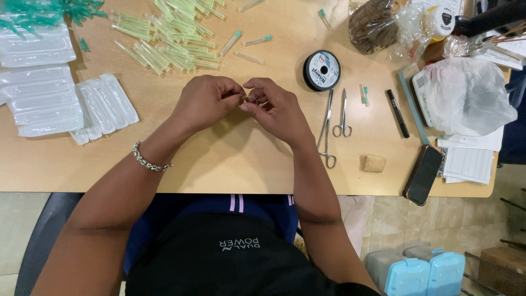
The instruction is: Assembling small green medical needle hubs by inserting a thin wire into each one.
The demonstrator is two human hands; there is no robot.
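A heap of capped tubes lies at upper left of the worktop, a spool and scissors right of centre. Both hands, left and right, meet at centre with fingertips pinching a small thin piece between them, wrists resting on the wood.

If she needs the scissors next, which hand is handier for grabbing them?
Probably the right hand: the scissors lie on the table just beyond it, while the left hand would have to cross over.
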